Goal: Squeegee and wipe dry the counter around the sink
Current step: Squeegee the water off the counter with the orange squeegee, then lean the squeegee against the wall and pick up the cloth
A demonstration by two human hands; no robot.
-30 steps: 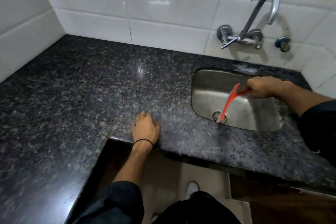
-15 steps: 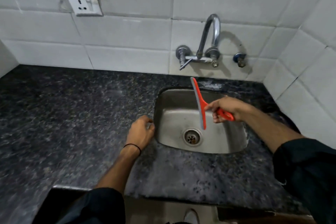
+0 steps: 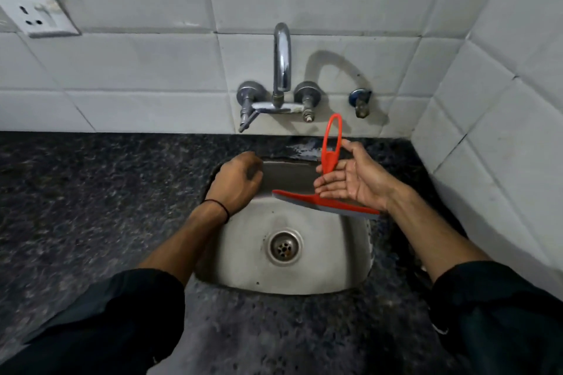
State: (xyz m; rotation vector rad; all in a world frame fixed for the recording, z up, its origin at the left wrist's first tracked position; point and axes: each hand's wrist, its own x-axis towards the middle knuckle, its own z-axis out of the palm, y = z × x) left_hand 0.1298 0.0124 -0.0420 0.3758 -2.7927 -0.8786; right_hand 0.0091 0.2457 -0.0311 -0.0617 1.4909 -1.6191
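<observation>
A red squeegee (image 3: pixel 323 205) with a grey rubber edge hangs over the back of the steel sink (image 3: pixel 304 288), blade level and loop handle pointing up. My right hand (image 3: pixel 359 183) is turned palm up and holds it by the handle, which passes between the fingers with the thumb tip against the loop. My left hand (image 3: pixel 237 183) hovers knuckles up over the sink's back left corner, fingers loosely curled, holding nothing. The black speckled granite counter (image 3: pixel 106 207) surrounds the sink. A wet shine shows on the counter strip (image 3: pixel 301 148) behind the sink.
A chrome faucet (image 3: pixel 281 64) with two taps juts from the white tiled wall above the sink. A small blue-capped valve (image 3: pixel 361 100) sits to its right. A tiled side wall (image 3: pixel 502 131) closes the counter on the right. A wall socket (image 3: pixel 36 14) is at the upper left.
My view has moved right and closer over the sink. My right hand turned palm up, swinging the blade from upright to level. My left hand moved from the counter to the sink's back left corner.
</observation>
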